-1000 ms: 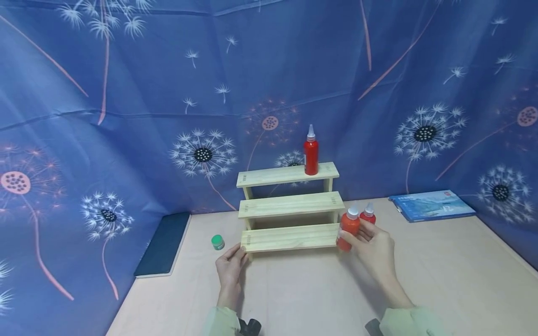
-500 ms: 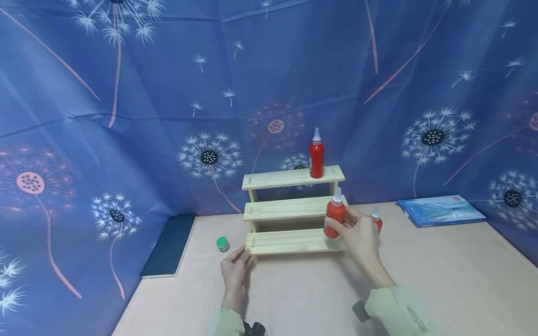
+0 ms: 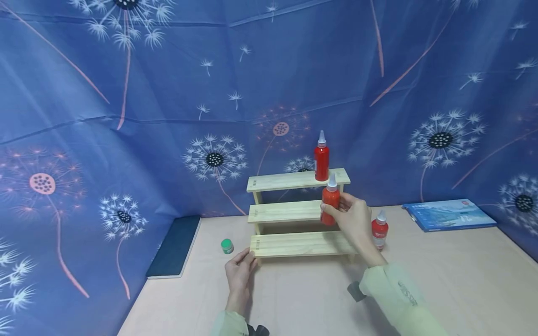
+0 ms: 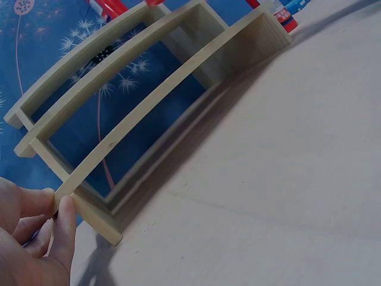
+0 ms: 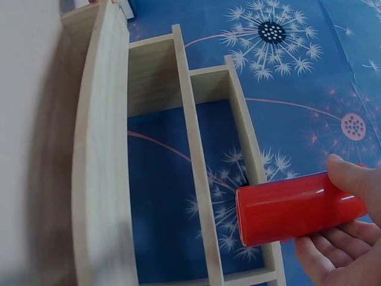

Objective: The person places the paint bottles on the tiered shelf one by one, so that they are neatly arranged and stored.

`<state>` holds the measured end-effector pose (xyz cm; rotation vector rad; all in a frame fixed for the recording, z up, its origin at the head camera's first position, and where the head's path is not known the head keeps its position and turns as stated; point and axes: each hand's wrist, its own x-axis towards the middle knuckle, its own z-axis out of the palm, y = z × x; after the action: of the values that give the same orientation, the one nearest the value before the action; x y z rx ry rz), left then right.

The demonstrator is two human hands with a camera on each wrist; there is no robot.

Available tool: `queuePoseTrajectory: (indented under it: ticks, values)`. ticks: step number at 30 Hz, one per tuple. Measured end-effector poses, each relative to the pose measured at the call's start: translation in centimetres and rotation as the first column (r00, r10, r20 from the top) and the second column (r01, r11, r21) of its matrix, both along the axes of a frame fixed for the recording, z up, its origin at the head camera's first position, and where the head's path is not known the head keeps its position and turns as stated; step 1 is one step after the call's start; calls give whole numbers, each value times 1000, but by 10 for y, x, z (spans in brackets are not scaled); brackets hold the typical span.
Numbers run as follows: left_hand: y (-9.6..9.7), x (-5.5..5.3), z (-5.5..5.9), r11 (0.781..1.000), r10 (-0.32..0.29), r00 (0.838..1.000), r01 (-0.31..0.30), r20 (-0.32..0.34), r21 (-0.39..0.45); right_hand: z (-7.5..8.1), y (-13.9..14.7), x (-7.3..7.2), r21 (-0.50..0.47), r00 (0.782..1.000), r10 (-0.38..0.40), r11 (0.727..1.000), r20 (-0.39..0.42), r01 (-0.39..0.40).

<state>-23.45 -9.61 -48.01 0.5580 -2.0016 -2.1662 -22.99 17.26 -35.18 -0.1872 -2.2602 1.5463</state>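
Observation:
A three-step wooden rack point(image 3: 294, 244) stands on the table. At the left end of its lowest step, my left hand point(image 3: 239, 272) pinches the corner of the board; the left wrist view shows fingertips point(image 4: 64, 205) on both sides of it. My right hand point(image 3: 354, 219) grips a red squeeze bottle point(image 3: 330, 205) with a pale pointed cap, upright in front of the middle step's right end. Its base faces the camera in the right wrist view. On the top step, toward the right, stands a similar red bottle point(image 3: 322, 163). A third red bottle point(image 3: 379, 233) is on the table right of the rack.
Left of the rack sits a small green-lidded jar point(image 3: 227, 246). Further left lies a dark notebook point(image 3: 174, 247), and at the back right a flat blue box point(image 3: 449, 214). A blue dandelion-print cloth point(image 3: 269, 65) hangs behind the table point(image 3: 307, 298).
My right hand has lifted the red bottle up and leftward, from beside the lowest step to the middle step's height. The left hand keeps its pinch on the rack.

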Motion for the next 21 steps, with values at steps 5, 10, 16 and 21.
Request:
queuePoseTrajectory:
  ticks: [5,10,16,21]
  values:
    - [2,0,0,1000,-6,1000,6,-4,-14,5,-3,-10,22,1000,-6,1000,-16,6]
    - [1,-1,0,1000,-11,1000,11,8,-26,8,-7,-19,45,999,4,999,-39,-3]
    - [0,-2,-1,1000,5,1000,-5,11,-22,15,-11,-30,67,998,4,998,-62,0]
    - [0,-3,-2,1000,12,1000,-12,17,-22,22,-11,-40,70,997,8,998,-83,-2]
